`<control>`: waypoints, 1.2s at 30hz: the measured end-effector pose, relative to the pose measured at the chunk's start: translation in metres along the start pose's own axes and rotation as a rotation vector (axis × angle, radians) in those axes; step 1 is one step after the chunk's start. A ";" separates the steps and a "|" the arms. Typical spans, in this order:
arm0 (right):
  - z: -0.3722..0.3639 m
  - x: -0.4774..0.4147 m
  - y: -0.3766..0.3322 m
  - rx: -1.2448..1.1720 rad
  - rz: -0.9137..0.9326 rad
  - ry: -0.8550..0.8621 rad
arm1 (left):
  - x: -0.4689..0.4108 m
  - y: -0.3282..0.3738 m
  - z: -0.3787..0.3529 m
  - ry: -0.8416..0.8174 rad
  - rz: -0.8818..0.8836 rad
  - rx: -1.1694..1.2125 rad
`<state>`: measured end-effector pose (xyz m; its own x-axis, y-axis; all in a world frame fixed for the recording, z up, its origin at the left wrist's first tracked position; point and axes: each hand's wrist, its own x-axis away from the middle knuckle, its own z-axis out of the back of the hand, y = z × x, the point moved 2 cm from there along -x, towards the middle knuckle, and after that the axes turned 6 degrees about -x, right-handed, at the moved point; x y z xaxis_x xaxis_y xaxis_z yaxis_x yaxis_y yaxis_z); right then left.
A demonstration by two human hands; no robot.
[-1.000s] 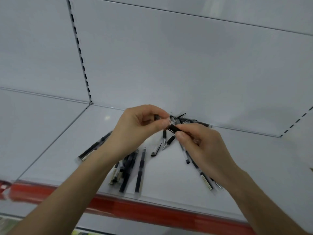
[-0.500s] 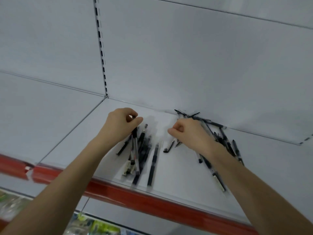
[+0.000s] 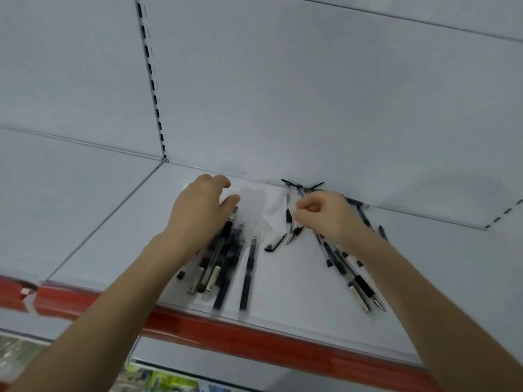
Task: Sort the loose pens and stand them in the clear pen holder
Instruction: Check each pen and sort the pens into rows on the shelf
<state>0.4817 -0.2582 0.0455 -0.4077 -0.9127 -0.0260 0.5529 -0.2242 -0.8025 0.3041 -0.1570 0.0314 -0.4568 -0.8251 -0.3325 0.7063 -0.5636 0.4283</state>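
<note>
The person is reaching both bare forearms up and forward onto a white shelf [image 3: 297, 287], where the loose pens are lying in two heaps.

The left hand [image 3: 202, 213] is hovering palm-down over the far end of the left bunch of pens [image 3: 226, 264]. Its fingers are lying loosely apart and only lightly bent, with the thumb sticking out to the side. It is not wrapping round anything I can see, though I cannot tell whether it is touching the pens beneath.

The right hand [image 3: 328, 219] is sitting further back, close to the back panel [image 3: 311, 94], with its wrist over the right bunch of pens [image 3: 349, 274]. Its fingers are curling in tight, thumb meeting forefinger, right against a clear-barrelled pen [image 3: 288, 213]. Whether it is actually pinching that pen, I cannot tell.

A single dark pen [image 3: 248, 274] is lying just to the right of the left bunch, and a loose cap [image 3: 275, 242] is resting between the two heaps. Two thin pens [image 3: 300, 185] are crossing against the back panel.

Several barrels are carrying pale label strips, but the print is too small to read. A red strip [image 3: 254, 339] is running along the shelf's front edge. Green and yellow packets [image 3: 167, 381] are showing below it, too blurred for any writing to be made out.
</note>
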 end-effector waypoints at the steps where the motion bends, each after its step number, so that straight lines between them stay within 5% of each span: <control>1: 0.009 0.006 0.005 -0.045 0.000 0.027 | 0.003 0.010 -0.001 -0.007 -0.043 0.023; 10: 0.073 0.068 0.047 -0.373 -0.178 0.254 | 0.055 0.120 -0.049 -0.454 -0.690 0.105; 27: 0.072 0.085 0.057 -0.315 -0.149 0.250 | 0.056 0.122 -0.050 -0.505 -0.418 -0.244; 36: 0.062 0.071 0.043 -0.364 -0.048 0.172 | 0.049 0.089 -0.037 -0.405 -0.245 -0.139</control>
<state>0.5215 -0.3540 0.0457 -0.5598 -0.8266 -0.0576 0.2493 -0.1017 -0.9631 0.3649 -0.2466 0.0220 -0.7725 -0.6335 -0.0445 0.6048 -0.7553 0.2526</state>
